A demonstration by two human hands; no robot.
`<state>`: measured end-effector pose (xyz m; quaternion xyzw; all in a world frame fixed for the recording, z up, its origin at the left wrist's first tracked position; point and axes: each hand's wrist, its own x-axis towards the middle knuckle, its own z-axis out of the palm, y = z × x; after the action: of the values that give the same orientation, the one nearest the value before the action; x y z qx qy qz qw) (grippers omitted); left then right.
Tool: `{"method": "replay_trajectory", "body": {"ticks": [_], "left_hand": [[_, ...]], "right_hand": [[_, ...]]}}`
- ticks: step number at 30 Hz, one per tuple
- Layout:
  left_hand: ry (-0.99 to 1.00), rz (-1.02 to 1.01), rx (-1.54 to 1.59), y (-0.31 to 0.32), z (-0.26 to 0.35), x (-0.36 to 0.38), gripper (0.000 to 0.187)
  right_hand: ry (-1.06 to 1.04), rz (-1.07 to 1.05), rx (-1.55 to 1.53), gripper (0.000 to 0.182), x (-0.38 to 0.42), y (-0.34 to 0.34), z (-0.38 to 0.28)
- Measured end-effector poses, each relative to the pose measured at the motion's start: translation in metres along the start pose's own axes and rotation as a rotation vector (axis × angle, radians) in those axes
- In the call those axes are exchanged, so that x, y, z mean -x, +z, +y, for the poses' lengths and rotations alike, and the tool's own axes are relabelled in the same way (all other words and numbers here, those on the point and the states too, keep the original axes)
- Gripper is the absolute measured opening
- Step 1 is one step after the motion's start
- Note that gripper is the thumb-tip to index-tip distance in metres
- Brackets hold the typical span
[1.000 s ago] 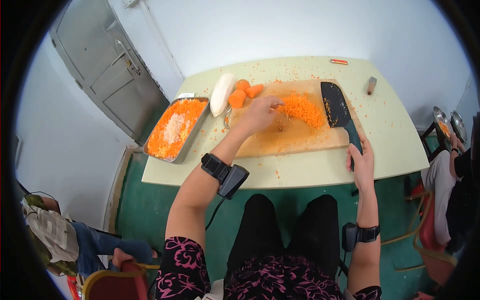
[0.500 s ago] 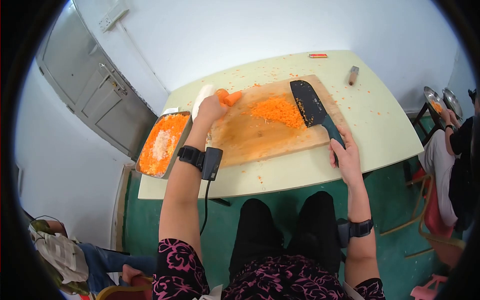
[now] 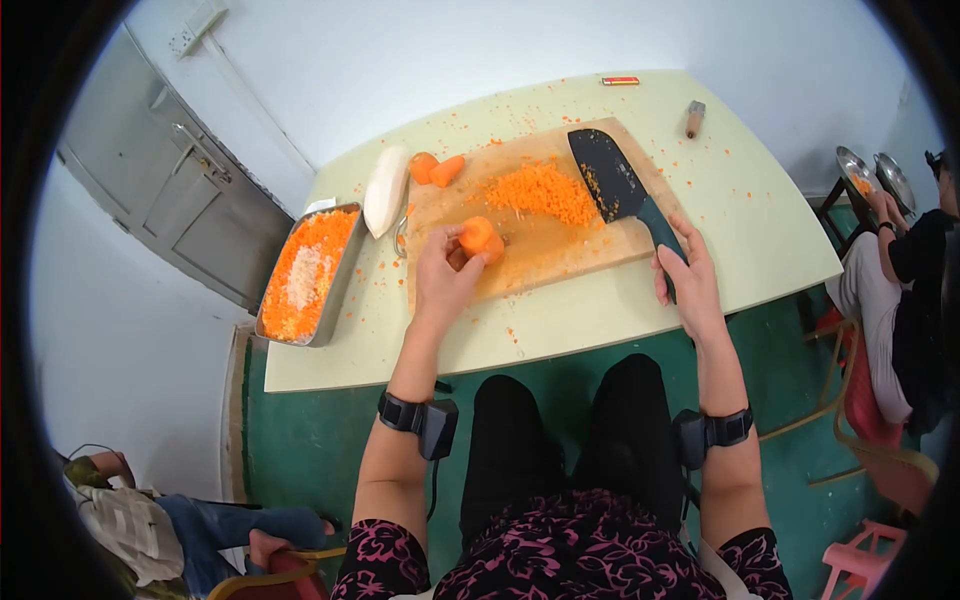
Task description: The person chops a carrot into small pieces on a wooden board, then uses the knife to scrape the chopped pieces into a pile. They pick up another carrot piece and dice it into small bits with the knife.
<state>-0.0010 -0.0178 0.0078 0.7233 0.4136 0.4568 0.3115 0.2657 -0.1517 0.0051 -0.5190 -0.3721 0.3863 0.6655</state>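
While the person's left hand (image 3: 445,278) is pinching a thick orange carrot piece (image 3: 482,240) between thumb and fingers, the right hand (image 3: 690,278) is loosely holding the dark green handle of a black-bladed cleaver (image 3: 608,178), well apart from the left. The carrot piece is showing over the left part of a wooden cutting board (image 3: 570,255); whether it is touching the wood is unclear. The cleaver's blade is lying flat across the board's right side, just beside a heap of finely chopped carrot (image 3: 540,192). Two more carrot chunks (image 3: 436,170) are resting near the board's far left corner, beside a peeled white radish (image 3: 386,192). Farther left, a metal tray (image 3: 344,283) is holding chopped orange and pale food.
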Motion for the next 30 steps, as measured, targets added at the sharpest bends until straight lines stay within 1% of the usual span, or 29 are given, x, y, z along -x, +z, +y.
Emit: {"method": "replay_trajectory", "body": {"ticks": [1,4,7,10,11,13,14,17,19,20,21,23,24,27,28,30], "left_hand": [[-0.058,-0.024,0.088,0.0,-0.003,0.001,0.035],[0.184,0.012,-0.226,0.0,-0.001,0.001,0.037],[0.261,0.04,-0.26,0.002,0.005,0.003,0.041],[0.439,0.148,-0.327,0.002,-0.001,0.001,0.029],[0.428,0.144,-0.305,0.003,0.001,0.001,0.026],[0.406,0.14,-0.268,0.005,0.003,0.003,0.019],[0.407,0.16,-0.264,0.005,0.002,0.003,0.014],[0.43,0.148,-0.182,0.003,-0.008,-0.001,0.016],[0.487,0.157,-0.2,0.001,-0.006,0.0,0.016],[0.517,0.158,-0.211,0.002,-0.005,0.0,0.015],[0.511,0.15,-0.201,0.002,-0.005,0.0,0.015],[0.496,0.123,-0.174,0.004,-0.005,0.0,0.015],[0.497,0.123,-0.192,0.004,-0.006,0.0,0.016],[0.514,0.134,-0.238,0.004,-0.001,0.002,0.017],[0.532,0.142,-0.26,0.004,0.0,0.001,0.017],[0.563,0.145,-0.314,0.005,-0.001,0.001,0.017]], "right_hand": [[0.002,0.0,0.0,0.055,0.0,0.0,0.0],[0.015,0.007,-0.005,0.056,-0.003,-0.001,-0.002],[0.009,0.032,0.009,0.052,-0.002,0.003,0.004],[0.029,0.048,0.013,0.046,-0.005,0.005,0.005],[0.045,0.036,-0.007,0.038,-0.005,0.005,0.002],[0.152,-0.04,-0.078,0.027,-0.012,-0.002,-0.006],[0.217,-0.052,-0.084,0.025,-0.016,-0.007,-0.012],[0.407,-0.1,-0.101,0.022,-0.029,-0.01,-0.024],[0.511,-0.109,-0.096,0.022,-0.038,-0.015,-0.027],[0.498,-0.166,-0.063,0.021,-0.047,-0.024,-0.02],[0.493,-0.171,0.026,0.021,-0.049,-0.018,-0.024],[0.487,-0.169,0.203,0.021,-0.044,-0.008,-0.049],[0.434,-0.132,0.317,0.024,-0.037,0.008,-0.06],[0.068,-0.23,0.633,0.026,-0.031,0.03,-0.066],[-0.02,-0.218,0.801,0.023,-0.024,0.046,-0.079],[-0.316,-0.26,0.98,0.022,-0.026,0.061,-0.072]]}}
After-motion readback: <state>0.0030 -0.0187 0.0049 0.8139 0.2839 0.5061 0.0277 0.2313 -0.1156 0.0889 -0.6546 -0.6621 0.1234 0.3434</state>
